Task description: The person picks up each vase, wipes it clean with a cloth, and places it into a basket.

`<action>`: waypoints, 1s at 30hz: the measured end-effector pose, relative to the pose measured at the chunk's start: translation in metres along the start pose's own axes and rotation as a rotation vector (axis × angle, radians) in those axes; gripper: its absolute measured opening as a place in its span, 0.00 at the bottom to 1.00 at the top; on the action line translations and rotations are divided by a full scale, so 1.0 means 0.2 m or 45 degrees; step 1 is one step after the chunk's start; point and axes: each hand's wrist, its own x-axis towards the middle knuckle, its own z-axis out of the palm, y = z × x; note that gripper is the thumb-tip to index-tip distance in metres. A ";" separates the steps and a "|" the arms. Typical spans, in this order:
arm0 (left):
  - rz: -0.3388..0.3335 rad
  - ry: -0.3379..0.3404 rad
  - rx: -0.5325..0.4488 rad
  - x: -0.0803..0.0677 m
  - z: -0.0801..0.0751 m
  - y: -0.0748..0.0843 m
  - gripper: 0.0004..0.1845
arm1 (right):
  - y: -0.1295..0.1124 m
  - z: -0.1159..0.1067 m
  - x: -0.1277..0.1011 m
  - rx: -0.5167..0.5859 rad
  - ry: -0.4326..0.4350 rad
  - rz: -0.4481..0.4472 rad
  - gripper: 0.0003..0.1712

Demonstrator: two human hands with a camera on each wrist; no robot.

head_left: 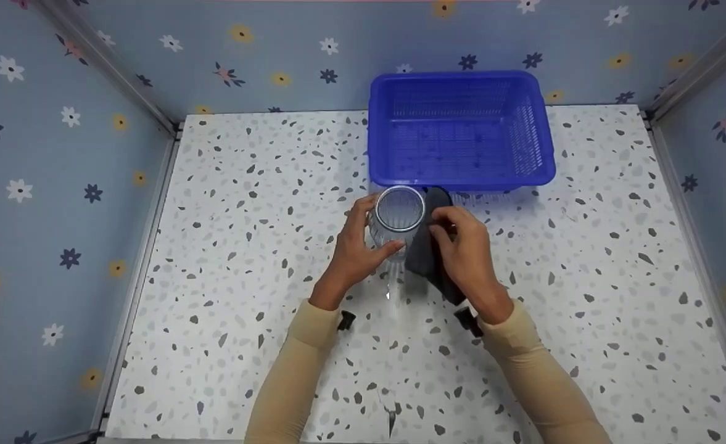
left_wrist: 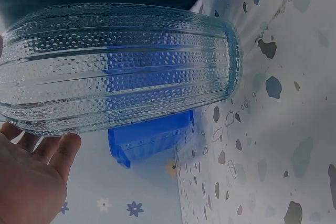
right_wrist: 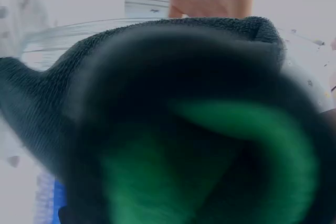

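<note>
gripping clear, ribbed glass (left_wrist: 121, 72) and dark cloth (head_left: 424, 251) are left and right hands (head_left: 356, 250) (head_left: 469, 250), respectively.

There was one glass jar (head_left: 400, 213), and there was one dark cloth (head_left: 426, 251). There was one blue basket (head_left: 461, 183) too, so the jar, the cloth and the basket made three. Under them was one bench (head_left: 245, 246), with more specks than anyone could easily count. There were two hands, one left hand (head_left: 358, 246) and one right hand (head_left: 467, 250). There were two sleeves, one left sleeve (head_left: 298, 370) and one right sleeve (head_left: 541, 382). Two small black bits showed, one by the left wrist (head_left: 346, 320) and one by the right (head_left: 468, 322). Three walls showed: one left wall (head_left: 42, 234), one back wall (head_left: 184, 74) and one right wall (head_left: 708, 216). On the walls were more than twenty flowers
</note>
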 end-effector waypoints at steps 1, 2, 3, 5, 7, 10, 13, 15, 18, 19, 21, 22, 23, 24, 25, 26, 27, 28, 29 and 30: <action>0.001 0.003 0.000 0.00 0.00 0.00 0.42 | -0.01 0.00 0.00 -0.013 0.001 -0.002 0.06; 0.003 0.006 0.000 0.00 0.00 0.00 0.42 | -0.02 0.00 0.01 -0.022 0.002 -0.005 0.06; 0.003 0.008 -0.001 0.00 0.00 0.00 0.43 | -0.02 0.00 0.01 -0.026 0.001 -0.006 0.06; -0.002 0.012 -0.001 0.00 0.00 0.00 0.43 | -0.02 0.00 0.01 -0.032 0.000 -0.012 0.06; -0.006 0.012 -0.001 0.00 0.00 0.00 0.43 | -0.01 0.01 0.01 -0.033 0.000 -0.020 0.06; -0.008 0.014 0.001 0.00 0.00 0.00 0.42 | 0.00 0.01 0.01 -0.034 -0.001 -0.026 0.06; 0.001 0.017 0.013 0.00 0.00 0.00 0.42 | 0.02 0.01 0.00 -0.035 -0.003 -0.027 0.06; 0.005 0.020 0.021 0.00 0.00 0.00 0.42 | 0.03 0.02 -0.01 -0.035 -0.008 -0.024 0.07; 0.007 0.021 0.022 0.00 0.00 0.00 0.42 | 0.07 0.03 -0.02 -0.031 -0.013 -0.016 0.07; 0.007 0.021 0.020 0.00 0.00 0.00 0.42 | 0.08 0.03 -0.03 -0.030 -0.013 -0.014 0.07; 0.010 0.021 0.013 0.01 0.00 0.00 0.42 | 0.12 0.05 -0.04 -0.033 -0.015 -0.010 0.07; 0.012 0.021 0.011 0.01 0.00 0.00 0.43 | 0.15 0.06 -0.05 -0.035 -0.018 -0.002 0.07; 0.014 0.022 0.012 0.01 0.00 0.00 0.43 | 0.17 0.08 -0.05 -0.045 -0.023 0.005 0.08; 0.017 0.022 0.016 0.01 0.00 -0.01 0.43 | 0.20 0.09 -0.06 -0.062 -0.031 0.013 0.08; 0.020 0.023 0.017 0.01 0.00 -0.01 0.43 | 0.23 0.11 -0.07 -0.084 -0.044 0.025 0.08; 0.021 0.021 0.016 0.01 0.00 -0.01 0.44 | 0.26 0.13 -0.08 -0.112 -0.060 0.035 0.08; 0.020 0.017 0.021 0.00 0.00 -0.01 0.44 | 0.28 0.15 -0.08 -0.138 -0.081 0.050 0.08; 0.018 0.012 0.026 0.00 0.00 -0.01 0.44 | 0.31 0.17 -0.09 -0.167 -0.102 0.067 0.08; 0.018 0.006 0.028 0.00 0.00 -0.01 0.44 | 0.33 0.19 -0.10 -0.197 -0.122 0.082 0.07; 0.017 0.001 0.028 0.00 0.00 -0.01 0.44 | 0.35 0.20 -0.11 -0.217 -0.140 0.095 0.07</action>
